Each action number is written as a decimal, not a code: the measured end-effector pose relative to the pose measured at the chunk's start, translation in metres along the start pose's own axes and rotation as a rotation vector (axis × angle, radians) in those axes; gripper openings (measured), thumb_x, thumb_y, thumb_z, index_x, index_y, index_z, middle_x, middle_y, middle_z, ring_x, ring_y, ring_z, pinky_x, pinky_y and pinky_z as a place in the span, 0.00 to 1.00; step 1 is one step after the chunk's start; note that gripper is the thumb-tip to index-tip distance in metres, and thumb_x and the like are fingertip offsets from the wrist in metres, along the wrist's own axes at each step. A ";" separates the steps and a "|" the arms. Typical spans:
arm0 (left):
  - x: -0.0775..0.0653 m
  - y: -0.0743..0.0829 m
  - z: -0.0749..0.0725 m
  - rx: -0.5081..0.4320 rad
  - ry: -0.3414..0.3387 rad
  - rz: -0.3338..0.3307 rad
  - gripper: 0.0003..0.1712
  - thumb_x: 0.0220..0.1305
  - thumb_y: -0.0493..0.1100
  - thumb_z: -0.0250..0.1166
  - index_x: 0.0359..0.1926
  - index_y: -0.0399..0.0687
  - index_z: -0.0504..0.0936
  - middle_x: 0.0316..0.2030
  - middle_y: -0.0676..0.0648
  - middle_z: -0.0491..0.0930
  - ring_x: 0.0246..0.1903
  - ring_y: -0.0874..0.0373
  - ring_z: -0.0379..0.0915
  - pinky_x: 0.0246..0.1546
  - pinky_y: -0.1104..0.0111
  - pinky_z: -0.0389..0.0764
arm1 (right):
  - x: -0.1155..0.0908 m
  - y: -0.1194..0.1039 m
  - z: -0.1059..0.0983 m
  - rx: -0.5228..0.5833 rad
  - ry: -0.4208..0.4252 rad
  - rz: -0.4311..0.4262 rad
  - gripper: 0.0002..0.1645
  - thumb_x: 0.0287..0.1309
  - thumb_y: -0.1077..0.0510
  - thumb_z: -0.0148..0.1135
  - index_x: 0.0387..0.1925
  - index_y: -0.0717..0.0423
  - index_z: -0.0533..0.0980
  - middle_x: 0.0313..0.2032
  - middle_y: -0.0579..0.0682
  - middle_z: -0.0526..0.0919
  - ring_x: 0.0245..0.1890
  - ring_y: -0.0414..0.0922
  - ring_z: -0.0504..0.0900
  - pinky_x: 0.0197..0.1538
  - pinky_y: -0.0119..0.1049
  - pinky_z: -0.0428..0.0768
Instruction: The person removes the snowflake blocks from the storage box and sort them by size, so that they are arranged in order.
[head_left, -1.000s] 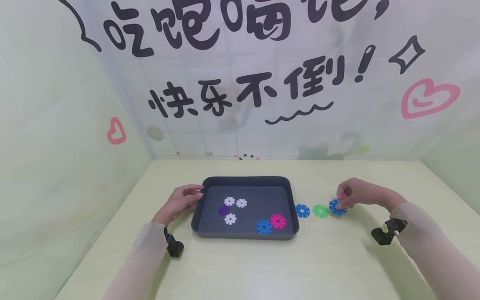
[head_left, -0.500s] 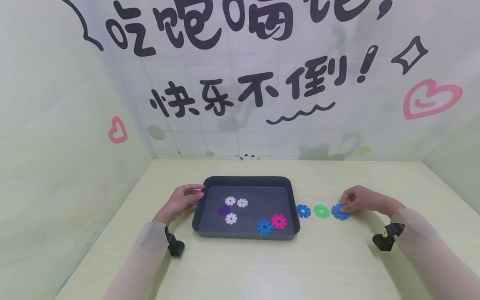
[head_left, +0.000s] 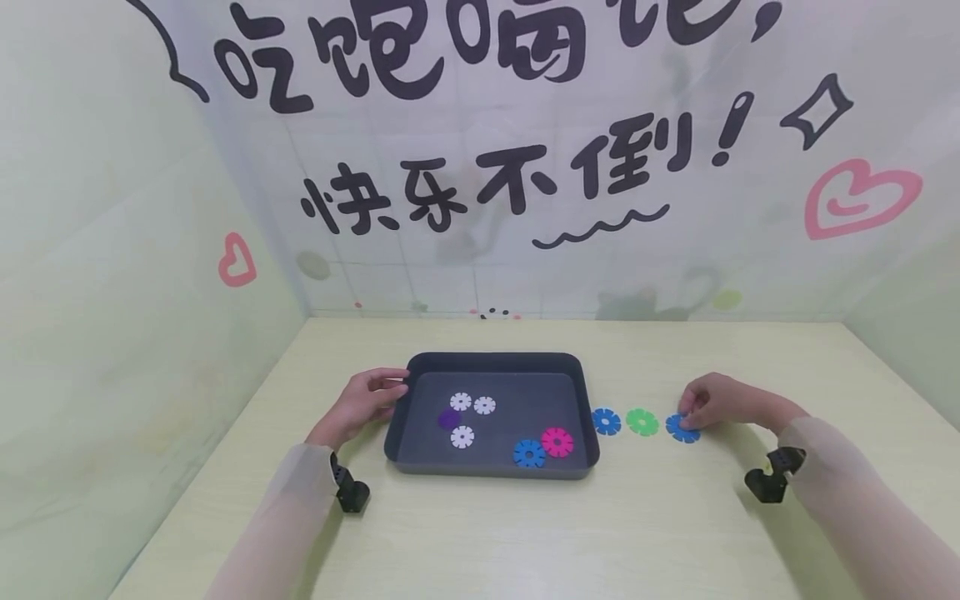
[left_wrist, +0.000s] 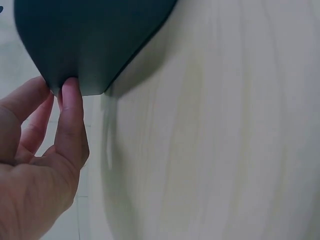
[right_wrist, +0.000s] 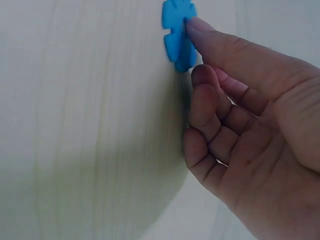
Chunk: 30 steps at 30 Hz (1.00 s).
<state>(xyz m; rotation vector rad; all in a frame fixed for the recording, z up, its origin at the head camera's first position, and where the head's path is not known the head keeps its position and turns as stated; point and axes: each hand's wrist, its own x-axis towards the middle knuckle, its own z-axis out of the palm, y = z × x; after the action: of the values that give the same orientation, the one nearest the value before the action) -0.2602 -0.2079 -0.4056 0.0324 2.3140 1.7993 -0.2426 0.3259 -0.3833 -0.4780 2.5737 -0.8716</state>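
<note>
Black lettering (head_left: 517, 179) on the back wall (head_left: 450, 287) reads "快乐不倒!"; the line above (head_left: 472, 58), partly cut off at the top, begins "吃饱"

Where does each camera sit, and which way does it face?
Head: on the head, facing forward and down at the tray and back wall; left hand, right hand and sleeves show.
Left wrist: on that wrist, facing the tray's outer side; the left hand shows.
Right wrist: on that wrist, facing a blue disc; the right hand shows.
Shared: head and right wrist both show that blue disc.
</note>
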 end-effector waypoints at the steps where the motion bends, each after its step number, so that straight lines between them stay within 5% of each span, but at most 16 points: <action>1: 0.000 0.000 0.000 0.000 0.000 0.001 0.24 0.60 0.38 0.62 0.58 0.38 0.71 0.50 0.37 0.73 0.40 0.55 0.74 0.37 0.67 0.78 | 0.000 -0.003 -0.001 0.010 0.002 0.009 0.11 0.47 0.57 0.69 0.28 0.60 0.76 0.23 0.45 0.73 0.26 0.42 0.69 0.31 0.32 0.70; 11: 0.000 -0.002 -0.001 0.003 0.004 0.006 0.24 0.60 0.37 0.62 0.58 0.38 0.71 0.49 0.38 0.73 0.40 0.55 0.74 0.37 0.67 0.78 | 0.016 -0.055 -0.001 0.022 -0.018 -0.115 0.11 0.50 0.59 0.67 0.30 0.61 0.74 0.21 0.47 0.69 0.23 0.42 0.68 0.27 0.33 0.70; 18: 0.002 -0.004 -0.001 -0.001 0.001 0.008 0.24 0.60 0.37 0.62 0.58 0.38 0.71 0.49 0.38 0.73 0.40 0.55 0.74 0.38 0.66 0.78 | 0.039 -0.098 0.020 0.005 -0.076 -0.229 0.09 0.48 0.62 0.66 0.31 0.61 0.75 0.21 0.47 0.73 0.22 0.42 0.70 0.28 0.33 0.72; 30: 0.001 -0.003 0.000 -0.002 0.005 0.020 0.24 0.60 0.37 0.62 0.58 0.37 0.71 0.49 0.37 0.73 0.40 0.55 0.74 0.37 0.66 0.78 | 0.075 -0.163 0.058 -0.048 -0.239 -0.263 0.11 0.46 0.64 0.69 0.32 0.62 0.75 0.23 0.47 0.77 0.24 0.40 0.74 0.31 0.34 0.76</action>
<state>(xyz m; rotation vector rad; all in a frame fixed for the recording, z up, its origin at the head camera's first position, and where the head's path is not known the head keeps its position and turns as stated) -0.2609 -0.2082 -0.4088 0.0501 2.3232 1.8138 -0.2497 0.1422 -0.3405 -0.8932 2.3500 -0.7839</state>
